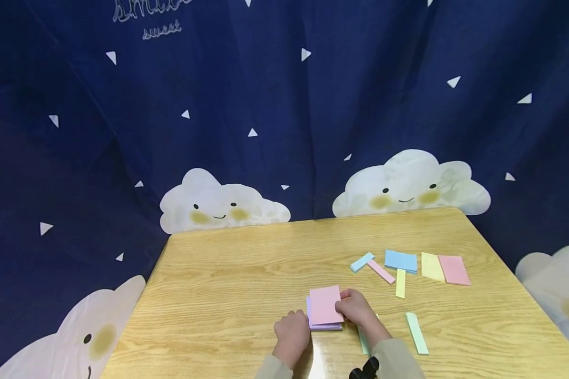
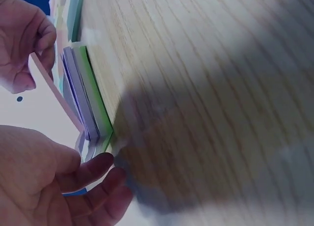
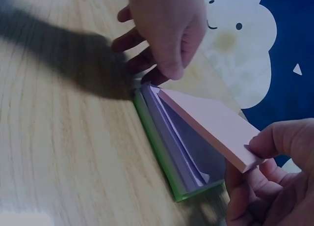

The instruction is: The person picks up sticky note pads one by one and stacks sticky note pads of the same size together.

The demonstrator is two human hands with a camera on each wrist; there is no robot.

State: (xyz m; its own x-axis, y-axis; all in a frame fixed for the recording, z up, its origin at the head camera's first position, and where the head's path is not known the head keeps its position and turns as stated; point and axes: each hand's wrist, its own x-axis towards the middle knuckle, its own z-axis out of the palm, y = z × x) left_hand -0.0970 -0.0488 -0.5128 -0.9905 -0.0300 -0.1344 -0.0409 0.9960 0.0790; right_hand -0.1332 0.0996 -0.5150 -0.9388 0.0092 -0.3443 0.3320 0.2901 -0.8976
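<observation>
My right hand (image 1: 357, 308) pinches a pink sticky note pad (image 1: 325, 305) by its right edge, thumb on top and fingers below. The pad is tilted, raised on the right side, its far edge low over a stack. In that stack, purple sticky note pads (image 3: 164, 135) lie on a green one (image 3: 162, 157). At the stack's left side is my left hand (image 1: 292, 331), its loosely bent fingers (image 2: 93, 169) right at the stack's corner, gripping nothing.
Right of the stack lie green strip pads (image 1: 417, 333), one partly behind my right wrist. Further back are a blue strip pad (image 1: 362, 262), a pink strip (image 1: 381, 271), a yellow strip (image 1: 400, 284), and blue (image 1: 400, 260), yellow (image 1: 431, 267) and pink (image 1: 454, 270) pads. A dark blue curtain (image 1: 265, 79) hangs behind the table.
</observation>
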